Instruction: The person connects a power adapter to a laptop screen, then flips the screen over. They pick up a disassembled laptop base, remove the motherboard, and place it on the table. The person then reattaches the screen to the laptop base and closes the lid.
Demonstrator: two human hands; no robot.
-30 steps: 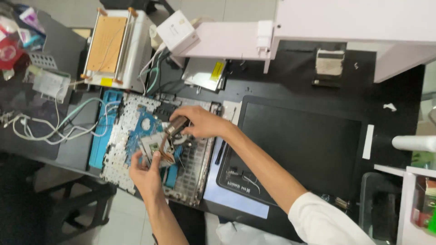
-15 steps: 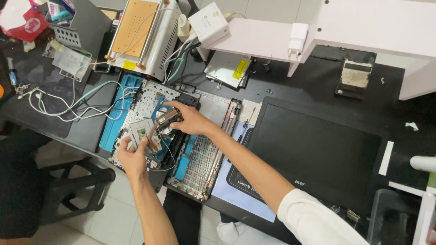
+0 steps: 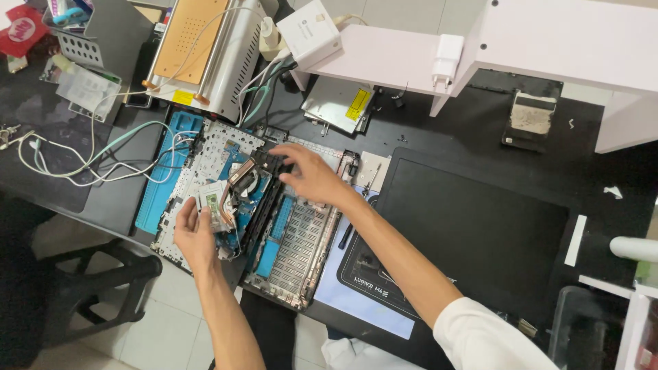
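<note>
An opened laptop base (image 3: 296,250) lies bottom-up on the bench, its blue circuit board (image 3: 259,199) and a fan with a copper heat pipe (image 3: 243,179) exposed. My left hand (image 3: 194,233) grips a small silver module with a green board (image 3: 214,204) at the left edge of the laptop. My right hand (image 3: 312,176) hovers with fingers spread over the middle of the base, its fingertips at a black strip next to the fan. It holds nothing.
A blue work mat (image 3: 166,175) lies under the laptop. Behind stand a metal machine with an orange top (image 3: 195,41), a white box (image 3: 312,31) and a silver drive (image 3: 339,103). White cables (image 3: 82,164) trail left. A large black mat (image 3: 473,226) lies right, a black stool (image 3: 89,274) below.
My right hand has lifted off the fan area and spread its fingers, shifting right. My left hand keeps its hold on the small module. The camera view has shifted.
</note>
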